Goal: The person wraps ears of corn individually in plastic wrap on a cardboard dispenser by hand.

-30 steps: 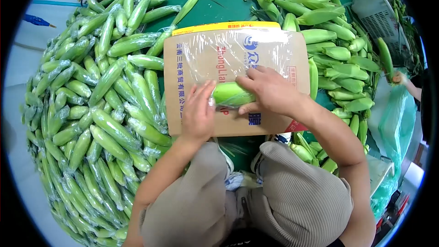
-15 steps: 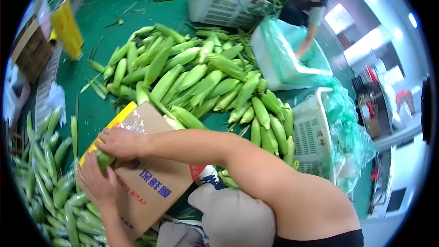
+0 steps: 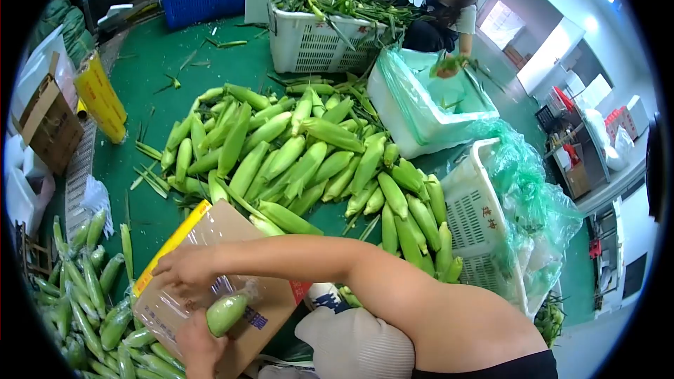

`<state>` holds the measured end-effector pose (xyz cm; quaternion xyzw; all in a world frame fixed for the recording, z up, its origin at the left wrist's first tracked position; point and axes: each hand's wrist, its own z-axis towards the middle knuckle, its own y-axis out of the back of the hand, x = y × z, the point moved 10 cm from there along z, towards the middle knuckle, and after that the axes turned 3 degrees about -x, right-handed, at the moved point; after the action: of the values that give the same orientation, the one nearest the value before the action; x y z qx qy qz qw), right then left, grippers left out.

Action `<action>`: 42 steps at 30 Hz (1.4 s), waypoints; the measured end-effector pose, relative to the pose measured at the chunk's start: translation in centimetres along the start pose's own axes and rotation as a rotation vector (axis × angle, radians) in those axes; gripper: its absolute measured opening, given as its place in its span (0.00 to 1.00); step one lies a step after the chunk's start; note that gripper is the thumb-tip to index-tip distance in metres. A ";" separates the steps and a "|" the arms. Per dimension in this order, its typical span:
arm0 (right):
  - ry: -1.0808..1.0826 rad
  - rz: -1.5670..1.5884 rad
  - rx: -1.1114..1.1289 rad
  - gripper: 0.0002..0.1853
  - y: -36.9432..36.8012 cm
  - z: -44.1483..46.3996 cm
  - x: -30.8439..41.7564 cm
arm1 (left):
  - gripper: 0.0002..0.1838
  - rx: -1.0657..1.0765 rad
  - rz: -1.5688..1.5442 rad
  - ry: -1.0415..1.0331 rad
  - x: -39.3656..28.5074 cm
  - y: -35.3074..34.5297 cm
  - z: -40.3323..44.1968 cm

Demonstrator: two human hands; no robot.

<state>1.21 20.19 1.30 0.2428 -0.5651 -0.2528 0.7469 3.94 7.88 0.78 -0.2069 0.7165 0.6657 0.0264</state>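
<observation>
Left hand [image 3: 199, 342]: gripped one plump green corn ear [image 3: 226, 314], apparently part-filmed, over the printed brown cardboard carton [image 3: 276, 300]. Right hand [image 3: 185, 269]: lay near the clear plastic film [image 3: 160, 307], grip unclear. Film-wrapped green ears [image 3: 111, 330] sat piled leftward; unwrapped, green-husked ears [image 3: 282, 156] lay heaped ahead.

the left hand [image 3: 199, 340] has brought the corn ear [image 3: 227, 314] away from the yellow edge [image 3: 173, 245].
</observation>
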 end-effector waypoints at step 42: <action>-0.424 0.669 -0.368 0.33 -5.8 -1.0 18.6 | 0.18 -0.900 -2.260 0.342 4.3 0.7 -12.7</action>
<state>5.95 3.77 10.73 -0.1482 -0.6988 -0.1377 0.6861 2.78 -5.51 1.48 -0.7869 -0.1649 0.4205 0.4204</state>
